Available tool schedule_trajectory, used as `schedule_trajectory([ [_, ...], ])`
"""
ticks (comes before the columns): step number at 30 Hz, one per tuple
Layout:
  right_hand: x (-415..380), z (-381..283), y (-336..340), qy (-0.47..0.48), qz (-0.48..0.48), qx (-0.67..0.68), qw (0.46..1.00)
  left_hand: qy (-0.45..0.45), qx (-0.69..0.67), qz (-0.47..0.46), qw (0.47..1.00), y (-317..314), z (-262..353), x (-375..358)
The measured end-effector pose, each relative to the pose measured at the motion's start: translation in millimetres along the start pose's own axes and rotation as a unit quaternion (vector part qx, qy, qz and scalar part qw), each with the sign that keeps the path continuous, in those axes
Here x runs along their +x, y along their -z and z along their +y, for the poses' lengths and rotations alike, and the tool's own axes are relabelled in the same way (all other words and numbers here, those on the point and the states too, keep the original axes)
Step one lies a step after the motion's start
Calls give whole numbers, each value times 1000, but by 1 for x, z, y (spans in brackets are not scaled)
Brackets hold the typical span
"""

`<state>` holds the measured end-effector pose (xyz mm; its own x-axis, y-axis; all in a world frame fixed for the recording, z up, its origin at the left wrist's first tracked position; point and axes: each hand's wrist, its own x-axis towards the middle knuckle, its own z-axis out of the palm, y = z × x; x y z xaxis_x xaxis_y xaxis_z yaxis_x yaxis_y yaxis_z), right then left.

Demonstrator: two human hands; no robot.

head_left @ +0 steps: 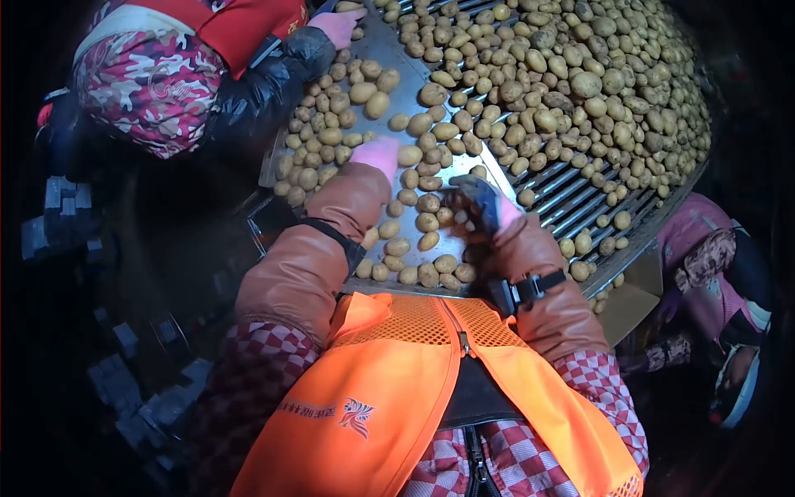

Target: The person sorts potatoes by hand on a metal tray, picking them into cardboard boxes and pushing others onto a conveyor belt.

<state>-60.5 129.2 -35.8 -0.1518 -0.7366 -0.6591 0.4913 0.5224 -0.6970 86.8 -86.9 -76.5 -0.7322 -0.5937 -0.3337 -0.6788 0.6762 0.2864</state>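
Many potatoes (426, 203) lie scattered over a smooth metal sheet (451, 245) in front of me. My left hand (378, 155), in a pink glove, is low over the sheet among potatoes, with a larger group of them to its left. Its fingers are blurred, so I cannot see whether they hold one. My right hand (487, 201), in a dark glove with a pink cuff, reaches leftward over the sheet's right side. Its fingers bend down near several potatoes and are smeared by motion; any grip is hidden.
A large heap of potatoes (596, 83) covers a grate of metal bars (571, 195) at the right. A co-worker's pink-gloved hand (338, 26) touches the sheet's far left. Another person (712, 273) is at the right, near a cardboard box (633, 302).
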Motion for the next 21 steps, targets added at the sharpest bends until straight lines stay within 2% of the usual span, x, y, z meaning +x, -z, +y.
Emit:
schedule_trajectory([
  [1,-15,4,-1,-31,27,104,994,9,-34,15,999,7,-2,0],
  [2,-20,16,4,2,6,170,985,60,-118,6,991,10,-3,-6],
  [5,-14,39,10,77,-52,351,932,24,-176,55,982,28,34,-34],
  [7,-9,43,6,88,-75,439,891,-110,-204,21,973,38,74,-45],
  [8,-5,45,6,92,-87,476,870,-135,-171,27,976,39,82,-33],
  [10,8,51,11,73,-24,520,851,-186,-108,44,976,48,94,20],
  [11,14,56,14,65,8,539,840,-156,-73,70,983,54,99,47],
  [12,16,64,18,123,41,511,850,-152,3,192,970,31,90,84],
  [15,-5,36,12,54,38,510,857,-74,-126,121,982,19,77,106],
  [17,4,49,30,97,-35,436,894,-59,-97,58,992,14,69,96],
  [18,6,53,30,107,-39,417,902,-52,-79,21,995,11,63,87],
  [20,12,69,35,228,-40,195,953,-61,-27,35,997,-3,47,77],
  [21,12,70,36,218,-41,214,951,-76,-6,38,996,-11,41,73],
])
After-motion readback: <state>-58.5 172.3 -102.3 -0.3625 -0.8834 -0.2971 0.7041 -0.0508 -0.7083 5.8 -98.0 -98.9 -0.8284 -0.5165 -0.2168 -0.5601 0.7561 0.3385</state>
